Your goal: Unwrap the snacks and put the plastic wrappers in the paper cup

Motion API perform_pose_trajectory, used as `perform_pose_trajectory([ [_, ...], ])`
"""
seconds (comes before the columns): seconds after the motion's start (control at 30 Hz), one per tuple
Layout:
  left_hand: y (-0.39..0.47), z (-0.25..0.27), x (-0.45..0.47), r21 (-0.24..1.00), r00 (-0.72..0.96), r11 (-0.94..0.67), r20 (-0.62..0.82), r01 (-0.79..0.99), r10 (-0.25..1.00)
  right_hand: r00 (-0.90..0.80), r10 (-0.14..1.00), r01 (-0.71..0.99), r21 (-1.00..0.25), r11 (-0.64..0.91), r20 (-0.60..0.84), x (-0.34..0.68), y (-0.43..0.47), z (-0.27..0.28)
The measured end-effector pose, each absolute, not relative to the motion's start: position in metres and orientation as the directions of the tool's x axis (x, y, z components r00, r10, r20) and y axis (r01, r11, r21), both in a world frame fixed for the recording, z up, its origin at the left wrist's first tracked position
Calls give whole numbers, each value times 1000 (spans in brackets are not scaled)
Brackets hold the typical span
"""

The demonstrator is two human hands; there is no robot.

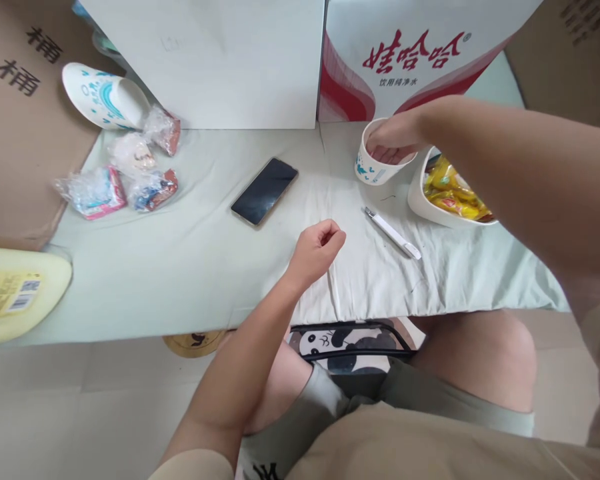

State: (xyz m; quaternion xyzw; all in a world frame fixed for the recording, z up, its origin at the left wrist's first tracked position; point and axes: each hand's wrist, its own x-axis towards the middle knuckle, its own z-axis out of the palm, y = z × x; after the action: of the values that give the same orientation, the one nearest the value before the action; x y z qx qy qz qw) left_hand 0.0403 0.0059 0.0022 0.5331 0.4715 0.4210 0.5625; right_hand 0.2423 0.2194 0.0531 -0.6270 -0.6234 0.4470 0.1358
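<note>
Right hand (393, 140) is down in the mouth of the paper cup (377, 167), fingers bunched together inside it; whether they grip anything in there, I cannot tell. The cup stands upright on the pale cloth-covered table (180, 267), just beside a white bowl (425, 200) full of yellow snack packets (453, 193). Left hand (316, 252) rests on the cloth near the table's front edge, curled into a loose fist, nothing showing in it. A white pen-like tool (393, 232) lies between that hand and the bowl. A dark smartphone (265, 191) sits face up further left, and clear wrapped packets (125, 177) cluster at the far left
</note>
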Motion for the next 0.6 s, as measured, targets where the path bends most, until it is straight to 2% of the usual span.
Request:
perform_pose_trajectory([
  [0.07, 7, 2, 38, 997, 188, 61, -67, 38, 980, -129, 822, 765, -583, -274, -555, 242, 209, 65],
  [0.13, 8, 3, 35, 998, 159, 42, -49, 48, 986, -122, 834, 792, -559, -244, -538, 245, 199, 80],
  [0.2, 9, 5, 31, 997, 126, 27, -35, 68, 991, -146, 890, 795, -587, -154, -432, 252, 189, 94],
  [0.3, 9, 7, 26, 995, 96, 33, -42, 97, 994, -106, 979, 737, -675, -40, -173, 259, 161, 109],
  [0.37, 8, 8, 25, 995, 83, 49, -57, 92, 995, -107, 994, 617, -785, 56, -13, 256, 122, 108],
  [0.4, 8, 7, 24, 995, 76, 56, -63, 84, 995, -209, 978, 525, -841, 128, 18, 251, 93, 103],
  [0.43, 7, 7, 24, 995, 70, 60, -65, 76, 995, -409, 912, 391, -896, 213, 38, 244, 59, 96],
  [0.47, 7, 7, 24, 996, 68, 61, -66, 69, 996, -614, 787, 217, -947, 236, 55, 236, 21, 86],
  [0.5, 7, 6, 25, 996, 67, 61, -65, 65, 996, -775, 631, 91, -982, 164, 33, 226, -20, 76],
  [0.53, 8, 6, 25, 996, 70, 62, -67, 64, 995, -897, 441, -16, -999, 30, 28, 215, -61, 64],
  [0.57, 8, 5, 25, 996, 74, 64, -69, 64, 995, -962, 269, -86, -991, -100, 56, 205, -99, 54],
  [0.6, 8, 4, 26, 996, 77, 67, -72, 65, 994, -985, 168, -65, -976, -207, 30, 196, -133, 45],
])
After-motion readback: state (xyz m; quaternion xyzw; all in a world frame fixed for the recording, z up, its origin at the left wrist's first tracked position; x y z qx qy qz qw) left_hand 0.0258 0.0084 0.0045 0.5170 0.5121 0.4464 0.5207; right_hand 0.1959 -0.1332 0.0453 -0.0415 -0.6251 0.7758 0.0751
